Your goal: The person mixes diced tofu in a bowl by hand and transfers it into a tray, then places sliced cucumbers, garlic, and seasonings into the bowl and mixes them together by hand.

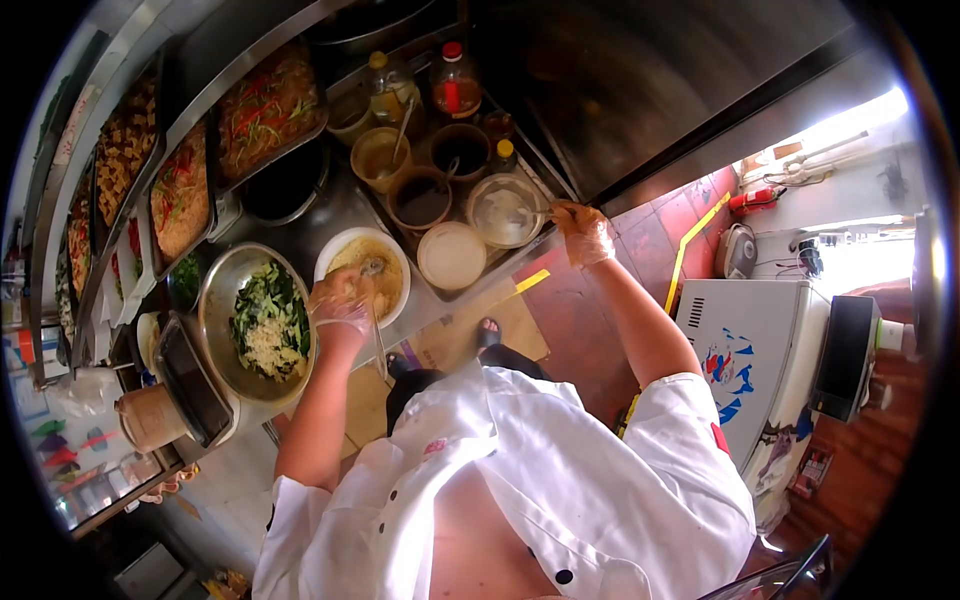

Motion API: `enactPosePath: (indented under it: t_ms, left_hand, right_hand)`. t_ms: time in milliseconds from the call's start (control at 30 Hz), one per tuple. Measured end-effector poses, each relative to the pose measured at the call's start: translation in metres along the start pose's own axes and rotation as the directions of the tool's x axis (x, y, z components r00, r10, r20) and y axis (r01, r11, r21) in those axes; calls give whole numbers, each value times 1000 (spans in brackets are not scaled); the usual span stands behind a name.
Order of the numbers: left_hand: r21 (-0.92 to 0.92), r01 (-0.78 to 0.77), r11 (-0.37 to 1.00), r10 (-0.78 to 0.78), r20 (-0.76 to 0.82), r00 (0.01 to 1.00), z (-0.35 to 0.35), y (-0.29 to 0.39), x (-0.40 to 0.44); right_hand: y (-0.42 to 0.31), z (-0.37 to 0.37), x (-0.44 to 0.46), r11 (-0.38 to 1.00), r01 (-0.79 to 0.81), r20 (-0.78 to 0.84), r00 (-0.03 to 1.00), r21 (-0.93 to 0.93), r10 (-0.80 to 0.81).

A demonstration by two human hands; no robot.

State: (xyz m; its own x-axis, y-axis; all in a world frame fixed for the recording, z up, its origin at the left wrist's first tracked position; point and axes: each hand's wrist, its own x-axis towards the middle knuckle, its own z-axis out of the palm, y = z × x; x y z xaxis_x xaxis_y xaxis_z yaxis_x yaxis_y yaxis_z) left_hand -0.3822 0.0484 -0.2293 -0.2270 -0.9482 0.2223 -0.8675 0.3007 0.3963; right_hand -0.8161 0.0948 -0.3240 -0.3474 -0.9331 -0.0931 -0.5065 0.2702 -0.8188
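Here's the white bowl [329,251] on the steel counter, yellowish mash inside, a metal spoon [374,266] resting in it with its long handle out over the near rim. The left hand [341,300], in a clear plastic glove, is right over the bowl's left side, fingers curled; whether they grip anything, I can't tell.

Just left sits the big metal bowl [212,335], chopped greens [262,300] inside, a pale minced heap [277,347] on top. Across on the other side, the right hand [585,235], gloved too, is at the edge of a tub [505,212] of something white, fingers bunched close together; can't tell what they have hold of.

A round white lid or tub [452,256] sits beside it, dark sauce pots [420,199] behind, then the red-capped bottle [455,85]. Far left, trays [268,115] of garnished food.
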Motion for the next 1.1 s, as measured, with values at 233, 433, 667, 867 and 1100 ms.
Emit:
enactPosePath:
  t_ms: [233, 433, 667, 867, 1100]
  left_hand:
    - [-161, 121, 980, -136, -89, 987, -27, -30, -22]
    - [-211, 194, 958, -227, -145, 963, -48, -47, -40]
    - [-129, 307, 943, -329, -223, 918, -92, -77, -59]
    - [-237, 601, 763, -644, -202, 738, -116, -158, -82]
    - [-709, 492, 504, -777, -125, 617, -142, -237, -123]
  right_hand:
    - [27, 65, -9, 896, -332, -18, 936, 296, 353]
    - [28, 76, -14, 775, -300, -152, 880, 556, 450]
    - [-1, 41, -19, 732, -427, -89, 831, 531, 549]
    - [-129, 106, -42, 694, -345, -4, 894, 632, 448]
    - [-240, 294, -105, 938, 250, 119, 951, 242, -284]
